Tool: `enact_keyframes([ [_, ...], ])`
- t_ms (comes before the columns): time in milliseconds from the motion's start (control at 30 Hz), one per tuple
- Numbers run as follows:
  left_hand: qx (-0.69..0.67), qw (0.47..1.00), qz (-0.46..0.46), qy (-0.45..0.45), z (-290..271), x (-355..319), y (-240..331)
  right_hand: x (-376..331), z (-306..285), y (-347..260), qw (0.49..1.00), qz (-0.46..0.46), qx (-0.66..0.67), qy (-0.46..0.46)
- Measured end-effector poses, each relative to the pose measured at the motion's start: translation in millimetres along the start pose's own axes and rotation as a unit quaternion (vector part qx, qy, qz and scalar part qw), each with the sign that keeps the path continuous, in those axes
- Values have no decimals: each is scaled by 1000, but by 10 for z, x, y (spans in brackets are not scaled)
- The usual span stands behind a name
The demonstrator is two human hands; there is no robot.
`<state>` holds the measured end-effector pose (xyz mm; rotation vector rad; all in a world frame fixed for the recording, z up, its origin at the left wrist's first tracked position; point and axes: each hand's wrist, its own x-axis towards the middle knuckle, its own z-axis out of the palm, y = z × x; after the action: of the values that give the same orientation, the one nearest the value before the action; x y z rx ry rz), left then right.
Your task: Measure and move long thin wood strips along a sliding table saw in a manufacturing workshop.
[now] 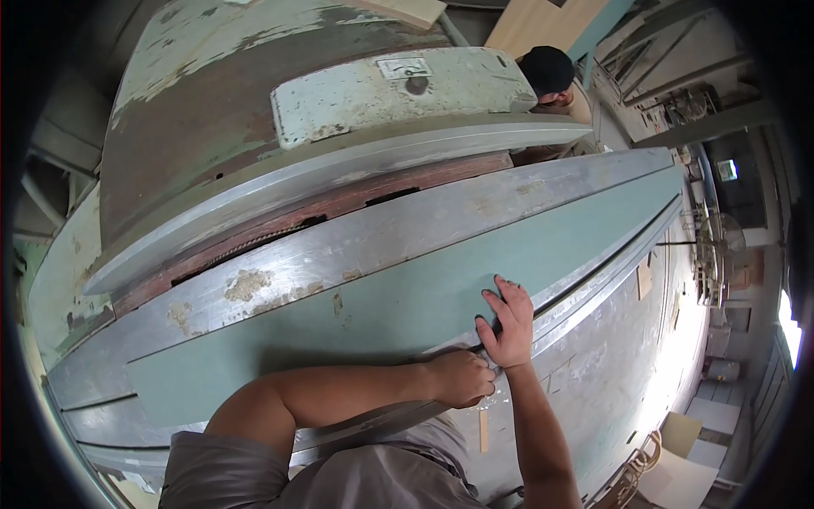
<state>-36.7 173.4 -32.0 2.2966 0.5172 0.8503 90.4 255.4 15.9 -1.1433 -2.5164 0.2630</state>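
Note:
A long pale green board (407,297) lies flat along a metal machine bed (475,204), running from lower left to upper right. My right hand (507,327) rests near the board's near edge, fingers spread and stretched out over its surface. Right beside it, my left hand (462,378) is closed in a fist at the near edge of the board, with the left forearm reaching across the board's near side. What the left fingers hold, if anything, is hidden.
Beyond the bed stand a long metal rail (339,170) and a worn pale green machine housing (398,93). Another person in a black cap (547,69) is at the far end. A standing fan (719,237) and leaning panels (678,475) are at the right.

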Motion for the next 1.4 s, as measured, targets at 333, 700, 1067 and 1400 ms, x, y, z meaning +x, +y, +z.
enact_keyframes([
  [333, -24, 1000, -6, 6, -118, 79, 37, -23, -96, 22, 1000, 12, 21, 15],
  [700, 17, 1000, 6, -11, -177, 229, 94, -119, -204, 103, 998, 13, 51, 37],
  [1067, 103, 993, -48, 18, -86, 327, 220, -217, -170, 203, 996, -47, 58, 47],
  [1400, 220, 951, -169, 138, 71, 421, 324, -202, -45, 335, 993, -96, 44, 44],
])
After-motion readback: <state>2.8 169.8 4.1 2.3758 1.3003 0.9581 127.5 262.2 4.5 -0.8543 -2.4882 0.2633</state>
